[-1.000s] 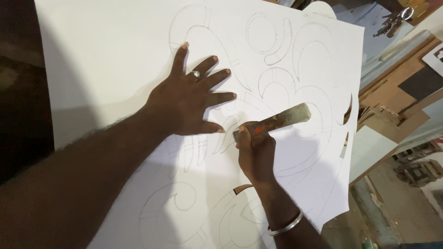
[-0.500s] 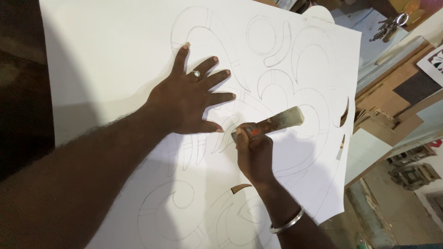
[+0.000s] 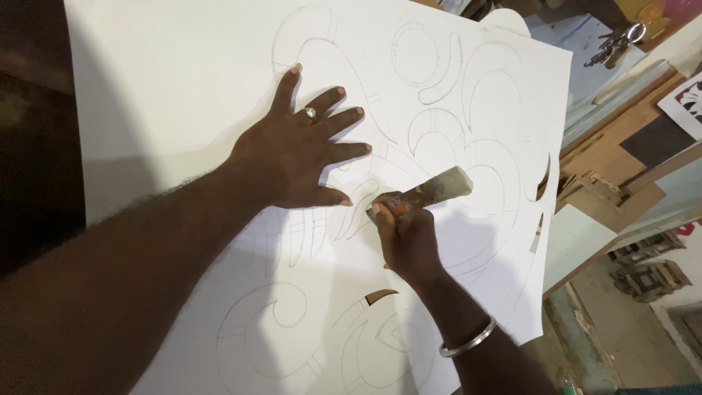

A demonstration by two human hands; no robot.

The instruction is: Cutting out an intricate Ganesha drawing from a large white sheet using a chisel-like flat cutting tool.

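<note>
Gripping the cutting tool (image 3: 428, 192), your right hand (image 3: 409, 238) has its fingers curled tight around the handle, with the wrapped butt end projecting up and to the right of the fist. The tip is hidden beneath your fingers, so you cannot tell whether it touches the sheet. Your left hand (image 3: 292, 157) lies flat on the white sheet (image 3: 168, 95), fingers spread wide and holding nothing; a ring (image 3: 310, 113) sits on one finger. The left thumb tip is just beside the right fist. A metal bangle (image 3: 468, 340) circles your right wrist. Pencilled curved shapes cover the sheet around both hands. A cut-out slot (image 3: 380, 295) shows below the right hand, and further cut openings (image 3: 542, 179) lie near the sheet's right edge. A bunch of keys (image 3: 614, 40) rests well apart, at upper right, on the cluttered bench.
</note>
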